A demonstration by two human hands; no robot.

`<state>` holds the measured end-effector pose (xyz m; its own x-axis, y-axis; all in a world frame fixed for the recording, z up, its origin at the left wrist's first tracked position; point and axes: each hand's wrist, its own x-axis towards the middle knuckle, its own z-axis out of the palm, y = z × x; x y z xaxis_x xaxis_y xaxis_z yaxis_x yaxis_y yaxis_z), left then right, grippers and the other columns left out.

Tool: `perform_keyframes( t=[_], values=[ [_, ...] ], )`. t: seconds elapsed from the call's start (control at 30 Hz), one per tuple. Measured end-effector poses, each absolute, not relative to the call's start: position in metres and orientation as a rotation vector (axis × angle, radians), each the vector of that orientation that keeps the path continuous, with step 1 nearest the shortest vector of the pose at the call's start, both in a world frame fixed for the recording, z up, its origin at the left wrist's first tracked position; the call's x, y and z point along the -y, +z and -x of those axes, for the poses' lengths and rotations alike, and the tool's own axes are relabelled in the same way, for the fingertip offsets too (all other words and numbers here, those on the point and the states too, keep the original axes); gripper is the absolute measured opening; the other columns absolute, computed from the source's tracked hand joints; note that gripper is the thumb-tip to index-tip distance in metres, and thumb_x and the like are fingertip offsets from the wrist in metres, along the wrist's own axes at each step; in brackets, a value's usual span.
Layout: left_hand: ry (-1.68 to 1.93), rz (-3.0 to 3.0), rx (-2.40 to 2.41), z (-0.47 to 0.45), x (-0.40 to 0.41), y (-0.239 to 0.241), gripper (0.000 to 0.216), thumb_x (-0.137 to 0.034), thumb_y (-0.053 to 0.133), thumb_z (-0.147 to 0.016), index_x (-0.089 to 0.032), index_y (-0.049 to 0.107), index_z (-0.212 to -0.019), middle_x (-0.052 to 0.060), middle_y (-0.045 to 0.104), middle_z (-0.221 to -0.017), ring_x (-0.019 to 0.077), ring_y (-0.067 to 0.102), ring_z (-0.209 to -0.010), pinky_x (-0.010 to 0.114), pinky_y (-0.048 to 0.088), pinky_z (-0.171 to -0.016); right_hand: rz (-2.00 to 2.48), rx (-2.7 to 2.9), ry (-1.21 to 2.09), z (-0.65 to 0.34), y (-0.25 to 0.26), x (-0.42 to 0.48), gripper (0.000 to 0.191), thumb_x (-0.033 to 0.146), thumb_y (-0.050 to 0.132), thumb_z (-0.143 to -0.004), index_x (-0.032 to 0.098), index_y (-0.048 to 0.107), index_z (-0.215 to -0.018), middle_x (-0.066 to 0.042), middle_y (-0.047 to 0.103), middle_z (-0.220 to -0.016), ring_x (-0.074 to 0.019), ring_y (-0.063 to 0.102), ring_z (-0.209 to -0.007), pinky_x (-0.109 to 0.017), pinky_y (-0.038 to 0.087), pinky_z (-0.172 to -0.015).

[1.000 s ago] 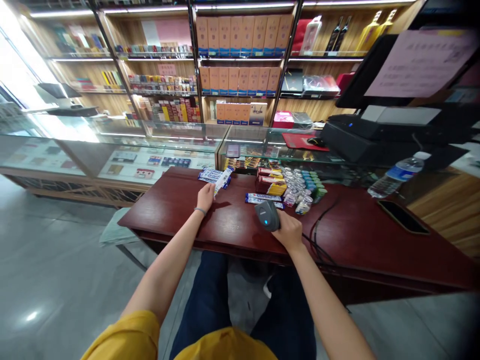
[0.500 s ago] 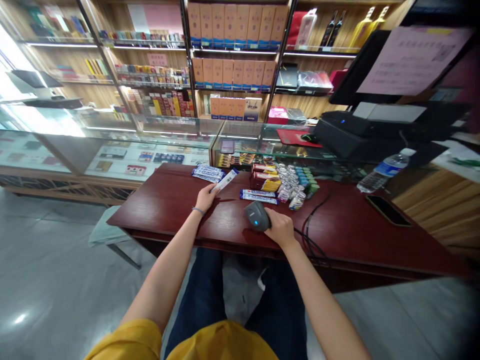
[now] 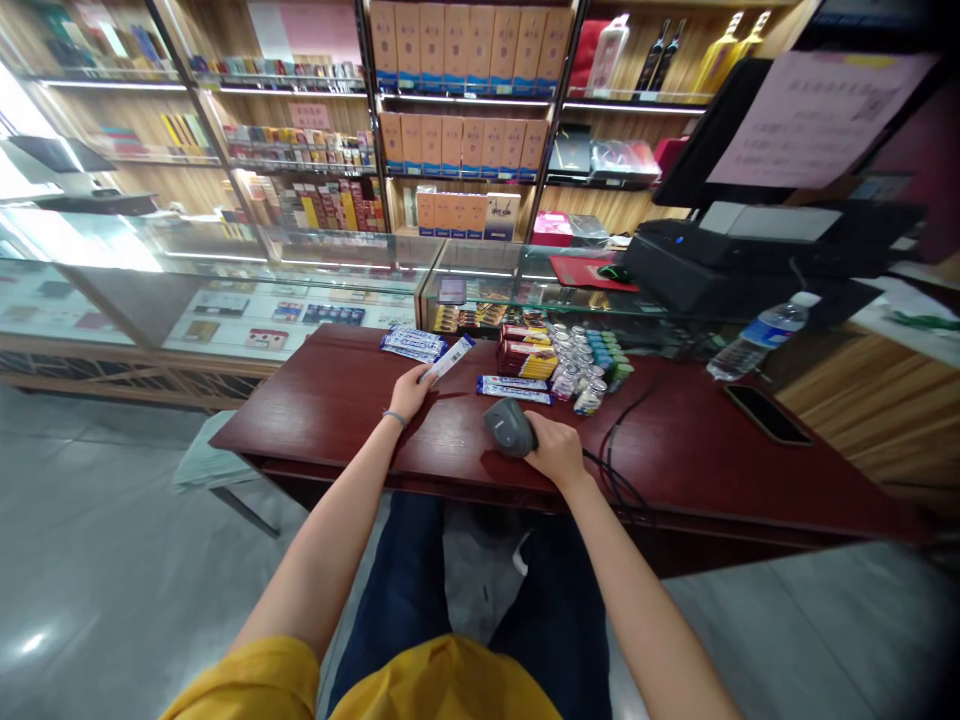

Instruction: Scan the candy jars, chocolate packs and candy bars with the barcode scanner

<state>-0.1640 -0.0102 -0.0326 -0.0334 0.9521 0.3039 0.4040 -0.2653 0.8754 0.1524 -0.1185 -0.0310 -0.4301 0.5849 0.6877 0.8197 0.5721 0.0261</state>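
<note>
Grip of left hand (image 3: pixel 410 392) around blue-white packet (image 3: pixel 452 357), of right hand (image 3: pixel 553 452) around grey scanner (image 3: pixel 508 427); small jars (image 3: pixel 574 360) nearby.

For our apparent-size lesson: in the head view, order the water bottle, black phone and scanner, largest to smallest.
1. water bottle
2. black phone, only slightly smaller
3. scanner, though nearest the camera

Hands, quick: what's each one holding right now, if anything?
Left hand: closed, pinching a blue-and-white packet by one end.
Right hand: closed around a grey handheld scanner.
</note>
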Motion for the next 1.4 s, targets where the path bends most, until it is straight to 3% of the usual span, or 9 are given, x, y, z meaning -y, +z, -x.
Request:
perform_keyframes(
  t=[0.3,0.4,0.57,0.77,1.07,1.4],
  values=[
    [1.274,-1.738,-1.466,0.155,0.027,-0.021,0.033,-0.039,0.054,-0.093,-0.024,0.055,-0.122,0.003,0.076,-0.096,0.0188,0.072,-0.074,0.031,0.055,-0.078,1.252,2.076,-0.457,-0.159,-0.028,0.117,0.039,0.031,0.061,-0.081,0.011,0.065,-0.115,-0.012,0.076,-0.095,-0.023,0.071,-0.079,-0.031,0.05,-0.072],
    [1.194,-1.959,-1.57,0.154,0.029,-0.019,0.031,-0.036,0.05,-0.095,-0.024,0.056,-0.123,0.003,0.076,-0.095,0.0232,0.072,-0.085,0.035,0.054,-0.083,1.26,2.065,-0.458,-0.167,-0.027,0.117,0.04,0.029,0.061,-0.08,0.012,0.064,-0.115,-0.011,0.076,-0.096,-0.0223,0.071,-0.081,-0.03,0.05,-0.073],
    [1.165,-2.317,-1.442,0.146,0.026,-0.021,0.043,-0.033,0.036,-0.101,-0.022,0.056,-0.137,0.01,0.068,-0.123,0.0254,0.063,-0.113,0.039,0.049,-0.099,1.272,2.031,-0.496,-0.19,-0.026,0.121,0.039,0.03,0.061,-0.081,0.012,0.065,-0.115,-0.009,0.077,-0.095,-0.0215,0.072,-0.079,-0.029,0.05,-0.072],
    [1.052,-2.552,-1.435,0.105,0.024,-0.028,0.047,-0.029,0.039,-0.101,-0.025,0.053,-0.146,0.011,0.065,-0.108,0.0227,0.061,-0.098,0.038,0.048,-0.092,1.277,2.007,-0.523,-0.209,-0.025,0.125,0.035,0.029,0.058,-0.081,0.012,0.066,-0.111,-0.01,0.077,-0.094,-0.0221,0.072,-0.079,-0.029,0.05,-0.071],
    [0.898,-2.7,-1.42,0.048,0.013,-0.032,0.04,-0.028,0.052,-0.096,-0.028,0.062,-0.135,0.01,0.065,-0.12,0.027,0.056,-0.112,0.043,0.041,-0.099,1.337,1.938,-0.517,-0.208,-0.024,0.13,0.036,0.028,0.059,-0.082,0.013,0.065,-0.113,-0.009,0.076,-0.089,-0.0222,0.071,-0.077,-0.029,0.049,-0.069],
    [0.773,-2.666,-1.419,0.046,-0.001,-0.045,0.043,-0.031,0.054,-0.095,-0.03,0.061,-0.137,0.01,0.062,-0.126,0.0298,0.052,-0.119,0.047,0.039,-0.105,1.393,1.952,-0.526,-0.204,-0.022,0.129,0.034,0.034,0.062,-0.082,0.014,0.065,-0.109,-0.008,0.076,-0.087,-0.0223,0.071,-0.076,-0.028,0.045,-0.066]
  ],
)
